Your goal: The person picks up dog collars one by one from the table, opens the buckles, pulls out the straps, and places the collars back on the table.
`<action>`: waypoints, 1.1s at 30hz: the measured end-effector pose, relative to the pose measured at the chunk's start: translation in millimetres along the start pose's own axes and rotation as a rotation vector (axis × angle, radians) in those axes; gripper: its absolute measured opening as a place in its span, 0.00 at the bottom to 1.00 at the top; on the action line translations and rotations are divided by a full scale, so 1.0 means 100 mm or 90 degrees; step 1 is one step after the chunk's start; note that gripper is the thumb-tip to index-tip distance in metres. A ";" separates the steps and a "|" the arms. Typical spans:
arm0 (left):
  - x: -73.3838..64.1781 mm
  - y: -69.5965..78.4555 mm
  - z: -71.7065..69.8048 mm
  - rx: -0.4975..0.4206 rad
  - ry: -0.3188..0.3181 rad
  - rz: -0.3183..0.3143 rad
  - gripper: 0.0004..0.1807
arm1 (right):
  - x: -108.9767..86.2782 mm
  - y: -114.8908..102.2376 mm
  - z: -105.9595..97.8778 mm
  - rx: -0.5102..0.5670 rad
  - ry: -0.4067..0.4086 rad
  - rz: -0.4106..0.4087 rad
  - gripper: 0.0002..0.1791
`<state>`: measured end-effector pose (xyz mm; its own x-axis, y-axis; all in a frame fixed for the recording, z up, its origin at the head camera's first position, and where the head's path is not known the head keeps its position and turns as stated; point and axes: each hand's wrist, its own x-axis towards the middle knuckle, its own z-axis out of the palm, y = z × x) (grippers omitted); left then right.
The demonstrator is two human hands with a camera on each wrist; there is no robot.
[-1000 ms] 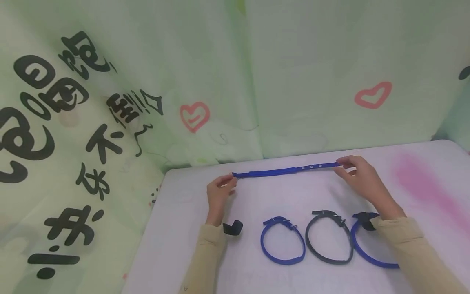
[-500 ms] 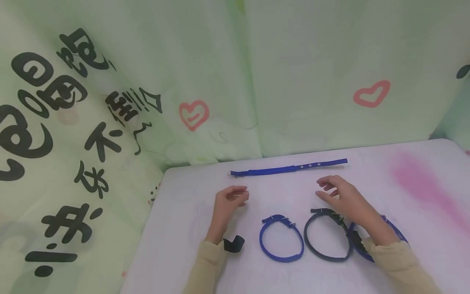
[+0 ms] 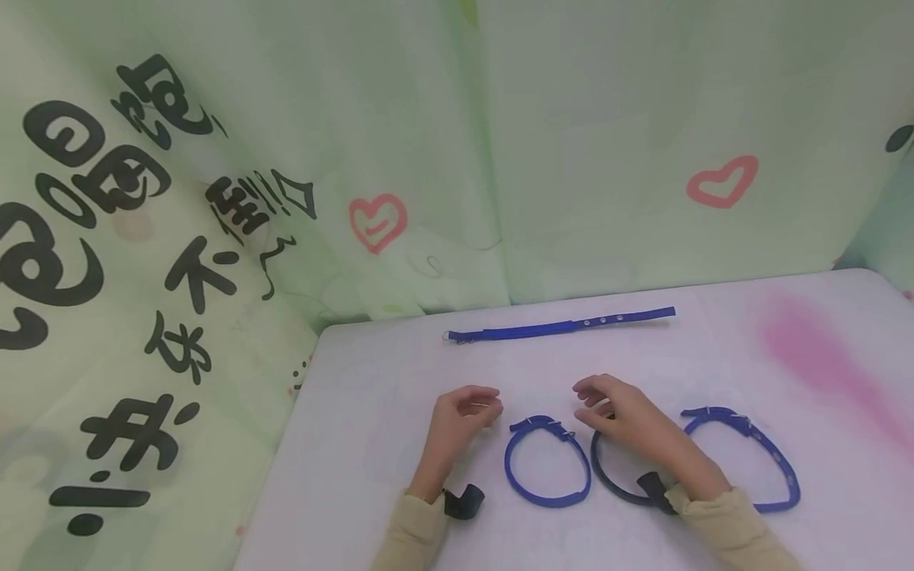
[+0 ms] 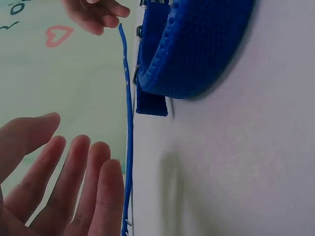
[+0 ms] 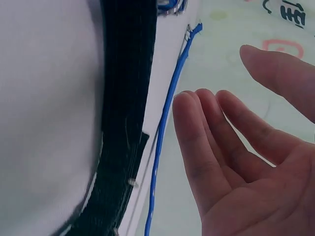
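Your loose, empty left hand and right hand seem poised to reach; perhaps pinch the lower-centre blue loop next.

A green curtain with red hearts and black characters hangs behind a whitish table.

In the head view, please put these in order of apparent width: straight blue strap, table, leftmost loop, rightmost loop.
1. Table
2. Straight blue strap
3. Rightmost loop, wider even though partly hidden
4. Leftmost loop
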<state>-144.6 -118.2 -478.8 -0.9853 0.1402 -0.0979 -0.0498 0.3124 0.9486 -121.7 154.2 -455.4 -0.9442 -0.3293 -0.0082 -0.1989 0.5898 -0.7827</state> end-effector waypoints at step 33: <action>-0.12 -0.09 0.29 0.216 -0.044 -0.021 0.08 | 0.07 -0.10 0.27 -0.031 -0.066 0.010 0.10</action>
<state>-127.6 -95.3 -494.9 -0.9699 0.1852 -0.1583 -0.0125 0.6111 0.7914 -119.4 125.9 -464.3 -0.9158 -0.3923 -0.0865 -0.1990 0.6299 -0.7507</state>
